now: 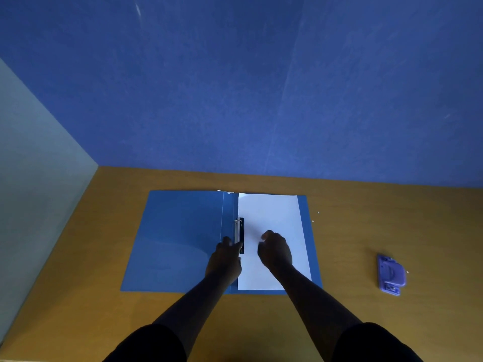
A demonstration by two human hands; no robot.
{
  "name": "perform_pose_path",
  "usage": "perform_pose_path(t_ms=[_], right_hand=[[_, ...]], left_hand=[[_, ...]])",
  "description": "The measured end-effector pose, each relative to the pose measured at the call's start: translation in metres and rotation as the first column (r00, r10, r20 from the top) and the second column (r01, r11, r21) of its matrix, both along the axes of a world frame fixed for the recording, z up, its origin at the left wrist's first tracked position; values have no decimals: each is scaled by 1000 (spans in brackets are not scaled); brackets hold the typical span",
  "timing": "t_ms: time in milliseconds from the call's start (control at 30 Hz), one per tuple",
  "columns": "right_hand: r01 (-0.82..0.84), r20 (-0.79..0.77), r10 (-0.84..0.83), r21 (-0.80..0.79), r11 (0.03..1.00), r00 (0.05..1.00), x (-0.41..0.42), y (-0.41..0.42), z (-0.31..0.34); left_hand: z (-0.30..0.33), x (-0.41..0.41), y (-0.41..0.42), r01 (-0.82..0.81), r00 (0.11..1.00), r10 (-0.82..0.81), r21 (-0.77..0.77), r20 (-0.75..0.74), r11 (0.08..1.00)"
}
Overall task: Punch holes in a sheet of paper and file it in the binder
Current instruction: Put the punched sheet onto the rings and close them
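A blue binder [177, 239] lies open flat on the wooden table. A white sheet of paper [271, 212] lies on its right half, its left edge at the metal ring mechanism [239, 231] along the spine. My left hand [226, 257] rests at the near end of that mechanism, fingers touching it. My right hand [275, 250] sits on the sheet with its fingers curled, holding nothing that I can see. A purple hole punch [390, 274] lies on the table far to the right.
A blue wall [261, 87] rises just behind the table's far edge. A pale wall [34, 165] closes off the left side. A few tiny white paper dots [315, 216] lie right of the binder.
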State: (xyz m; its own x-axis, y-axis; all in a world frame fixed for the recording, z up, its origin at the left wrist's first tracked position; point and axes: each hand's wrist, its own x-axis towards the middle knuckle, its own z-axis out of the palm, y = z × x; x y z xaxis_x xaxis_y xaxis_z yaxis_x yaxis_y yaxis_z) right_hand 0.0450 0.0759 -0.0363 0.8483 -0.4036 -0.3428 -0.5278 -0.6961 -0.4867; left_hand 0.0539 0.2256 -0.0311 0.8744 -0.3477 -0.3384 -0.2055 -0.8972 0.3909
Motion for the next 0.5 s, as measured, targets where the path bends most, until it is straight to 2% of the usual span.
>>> perform_pose_path(t_ms=[67, 167, 233, 333, 500], right_hand=[[46, -16, -48, -100, 994, 999, -15, -14, 2], [159, -145, -192, -211, 964, 971, -35, -34, 3], [257, -216, -299, -201, 945, 930, -48, -45, 2], [281, -263, -319, -174, 944, 910, -58, -56, -2], [421, -163, -424, -53, 906, 891, -64, -66, -7]], left_hand=[[0, -5, 0, 12, 1000, -12, 0, -11, 1000], [-1, -8, -1, 10, 1000, -10, -15, -24, 1000], [-1, -9, -2, 5, 1000, -6, -29, -28, 1000], [-3, -7, -2, -19, 998, 16, -46, -56, 999], [-3, -10, -2, -67, 990, 58, -70, -131, 995]])
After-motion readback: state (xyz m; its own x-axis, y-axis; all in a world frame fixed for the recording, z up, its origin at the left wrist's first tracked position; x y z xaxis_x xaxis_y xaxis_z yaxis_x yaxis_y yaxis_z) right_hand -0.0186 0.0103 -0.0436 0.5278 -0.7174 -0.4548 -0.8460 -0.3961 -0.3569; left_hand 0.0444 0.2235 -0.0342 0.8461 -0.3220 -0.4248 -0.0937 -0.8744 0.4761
